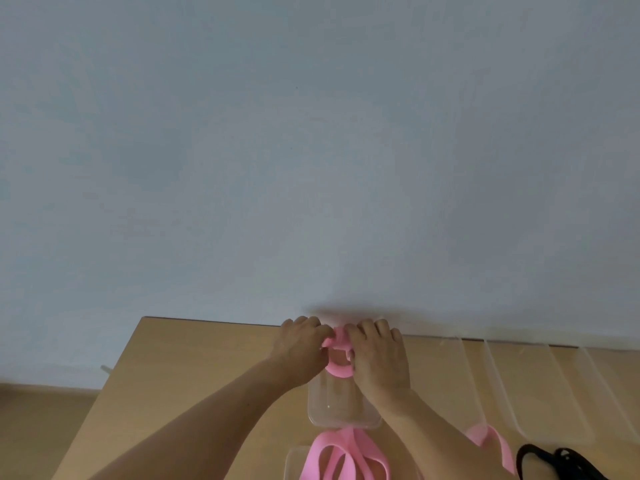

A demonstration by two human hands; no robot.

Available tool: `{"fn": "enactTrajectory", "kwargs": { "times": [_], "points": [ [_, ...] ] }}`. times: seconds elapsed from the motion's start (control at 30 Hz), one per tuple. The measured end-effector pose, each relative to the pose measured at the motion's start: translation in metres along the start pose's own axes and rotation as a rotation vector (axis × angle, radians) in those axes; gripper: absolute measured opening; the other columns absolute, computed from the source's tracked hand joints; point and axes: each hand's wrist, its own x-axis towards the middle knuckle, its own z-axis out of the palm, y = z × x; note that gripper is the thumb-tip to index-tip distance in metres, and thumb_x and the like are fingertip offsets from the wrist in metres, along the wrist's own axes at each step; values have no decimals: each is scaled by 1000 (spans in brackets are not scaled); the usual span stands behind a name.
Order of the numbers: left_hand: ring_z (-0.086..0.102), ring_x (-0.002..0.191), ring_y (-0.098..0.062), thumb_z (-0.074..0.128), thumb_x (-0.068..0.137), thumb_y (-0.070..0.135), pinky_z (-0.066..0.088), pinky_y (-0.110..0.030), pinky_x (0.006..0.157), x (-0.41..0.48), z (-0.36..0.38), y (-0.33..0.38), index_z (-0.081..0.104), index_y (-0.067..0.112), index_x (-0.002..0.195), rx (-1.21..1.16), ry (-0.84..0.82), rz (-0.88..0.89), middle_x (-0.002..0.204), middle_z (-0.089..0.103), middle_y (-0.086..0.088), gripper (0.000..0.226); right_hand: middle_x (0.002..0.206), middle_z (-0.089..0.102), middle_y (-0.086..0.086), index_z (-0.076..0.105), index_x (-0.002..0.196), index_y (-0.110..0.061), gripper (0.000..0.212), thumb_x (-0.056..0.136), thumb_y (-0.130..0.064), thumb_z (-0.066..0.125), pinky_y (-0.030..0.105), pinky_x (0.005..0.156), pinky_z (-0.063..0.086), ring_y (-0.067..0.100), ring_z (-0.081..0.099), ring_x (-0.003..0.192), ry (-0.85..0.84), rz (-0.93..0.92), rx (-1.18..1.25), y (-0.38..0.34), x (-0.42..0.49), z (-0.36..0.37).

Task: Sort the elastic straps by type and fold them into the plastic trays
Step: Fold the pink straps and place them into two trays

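Working at the far edge of the table (194, 375), both hands are on one pink strap (337, 367): the left hand (301, 344) pinches its folded top with curled fingers, and the right hand (377, 358) grips it from the other side, fingers bent over the loop. They hold that strap just above the far end of a clear plastic tray (343, 410), whose near part looks bare, so I'd say this is the first piece going in there, though the hands hide the far end. Plenty left, by my reckoning. A heap of loose pink straps (341, 459) lies unfolded at the near edge, draped over a second clear tray (294, 462). Another pink loop (493, 441) sits beside the right forearm, and a black strap (554, 462) waits at the near right corner, unsorted. Along the right side a row of clear trays (519, 393) stands with nothing showing inside. So the sorting looks barely begun: one fold in progress, the black type untouched, most trays unfilled.
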Motion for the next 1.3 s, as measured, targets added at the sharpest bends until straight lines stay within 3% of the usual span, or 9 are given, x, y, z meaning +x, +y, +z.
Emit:
{"fn": "enactTrajectory", "kwargs": {
  "times": [0.1, 0.2, 0.33, 0.47, 0.73, 0.93, 1.07, 1.13, 1.3],
  "points": [
    [52, 103, -21, 50, 95, 25, 29, -30, 79, 0, 1, 3, 66, 34, 118, 106, -24, -11, 108, 64, 7, 30, 80, 56, -2, 61, 83, -21, 40, 52, -19, 87, 34, 60, 43, 23, 53, 73, 27, 10, 23, -1, -4, 2],
    [50, 86, -21, 66, 84, 22, 24, -30, 72, 2, 2, 9, 73, 33, 96, 212, -9, -11, 85, 60, 7, 18, 76, 56, -1, 62, 74, -19, 35, 51, -21, 88, 35, 57, 45, 24, 53, 70, 38, 32, 44, 0, -4, 0],
    [45, 107, -26, 41, 95, 17, 24, -34, 86, 1, 13, 13, 67, 26, 115, 182, 5, -56, 105, 59, 3, 34, 75, 57, -4, 64, 71, -22, 34, 49, -28, 89, 33, 57, 43, 22, 54, 71, 6, 18, 38, 3, -3, -3],
    [39, 130, -19, 42, 98, 30, 14, -39, 108, -5, 3, 8, 60, 38, 128, 93, 34, -61, 125, 63, 11, 36, 81, 59, -5, 67, 78, -23, 29, 58, -33, 86, 32, 61, 46, 21, 55, 76, -10, 31, 68, 8, -9, -5],
    [38, 131, -16, 48, 96, 35, 26, -29, 106, -18, -9, 10, 60, 33, 129, -49, 97, -75, 134, 52, 11, 35, 95, 62, -6, 66, 92, -25, 37, 61, -35, 84, 30, 69, 51, 20, 60, 88, -21, 56, 163, 6, -13, -24],
    [25, 142, -16, 43, 98, 32, 26, -32, 112, -59, -25, 17, 44, 29, 143, -85, 58, -168, 152, 35, 6, 45, 101, 61, -6, 66, 101, -24, 36, 67, -25, 79, 32, 72, 55, 20, 62, 91, -75, -55, 284, 5, -35, -45],
    [19, 145, -17, 44, 98, 31, 26, -36, 114, -103, -30, 20, 41, 27, 145, -72, -5, -261, 155, 30, 5, 47, 120, 57, -4, 59, 124, -22, 36, 88, -28, 54, 35, 85, 51, 22, 57, 104, -149, -177, 338, 1, -50, -61],
    [18, 145, -19, 45, 98, 31, 27, -38, 114, -123, -31, 23, 40, 27, 145, -74, -42, -295, 155, 29, 4, 48, 118, 59, -4, 60, 123, -23, 33, 94, -31, 46, 32, 87, 48, 21, 56, 107, -188, -220, 358, -2, -61, -71],
    [18, 144, -20, 46, 97, 30, 27, -39, 114, -161, -26, 32, 39, 27, 146, -72, -122, -314, 155, 27, 3, 50, 103, 65, -7, 65, 106, -24, 23, 96, -38, 49, 29, 78, 48, 17, 62, 96, -282, -171, 377, -23, -97, -90]
  ]
}}
